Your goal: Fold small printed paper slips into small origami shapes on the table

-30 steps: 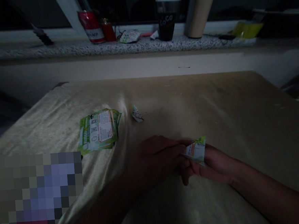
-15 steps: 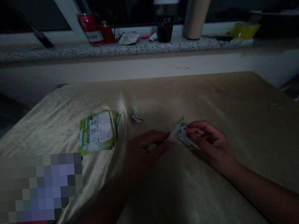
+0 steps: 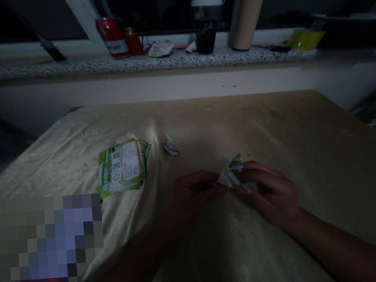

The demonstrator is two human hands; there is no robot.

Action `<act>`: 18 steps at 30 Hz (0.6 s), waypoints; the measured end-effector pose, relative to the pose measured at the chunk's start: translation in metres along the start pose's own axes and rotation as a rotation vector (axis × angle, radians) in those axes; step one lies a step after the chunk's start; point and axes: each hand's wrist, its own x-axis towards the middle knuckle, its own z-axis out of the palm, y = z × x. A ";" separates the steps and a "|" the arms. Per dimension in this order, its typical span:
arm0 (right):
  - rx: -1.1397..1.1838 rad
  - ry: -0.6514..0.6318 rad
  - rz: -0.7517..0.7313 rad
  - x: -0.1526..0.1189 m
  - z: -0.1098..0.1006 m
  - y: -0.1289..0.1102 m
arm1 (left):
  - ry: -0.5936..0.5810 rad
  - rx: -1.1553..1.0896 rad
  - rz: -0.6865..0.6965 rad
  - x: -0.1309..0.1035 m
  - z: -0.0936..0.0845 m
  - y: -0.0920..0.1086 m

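Observation:
Between my hands is a folded paper [image 3: 231,176], green and white with print, its creased flaps standing up to a point. My left hand [image 3: 194,192] pinches its left corner between thumb and fingers. My right hand [image 3: 271,191] grips the right side, fingers behind and thumb in front. Beyond them on the table lies a small folded paper boat [image 3: 170,145] with printed sides. To the left is a stack of green printed leaflets [image 3: 122,167], slightly fanned at its right edge.
A wrinkled beige cloth covers the table [image 3: 270,122]. On the speckled windowsill [image 3: 89,68] behind it stand a red can [image 3: 113,38], an orange-red bottle [image 3: 134,42], a CoCo cup [image 3: 206,30], a cardboard tube [image 3: 248,18] and a yellow item [image 3: 306,39]. The lower left is pixelated.
Both hands have moved slightly nearer and to the right with the folded paper. The paper is turned, and its folds look more open toward me. The boat and leaflets stay put.

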 end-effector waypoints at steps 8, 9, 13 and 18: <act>-0.073 -0.165 -0.142 0.006 -0.002 -0.001 | -0.208 0.746 0.682 -0.004 -0.032 0.010; -0.071 -0.180 -0.146 0.006 -0.002 -0.001 | -0.231 0.766 0.730 -0.004 -0.033 0.011; -0.047 -0.198 -0.172 0.008 -0.003 -0.002 | -0.245 0.745 0.783 -0.003 -0.032 0.013; -0.018 -0.191 -0.201 0.009 -0.005 0.000 | -0.263 0.715 0.778 -0.004 -0.032 0.016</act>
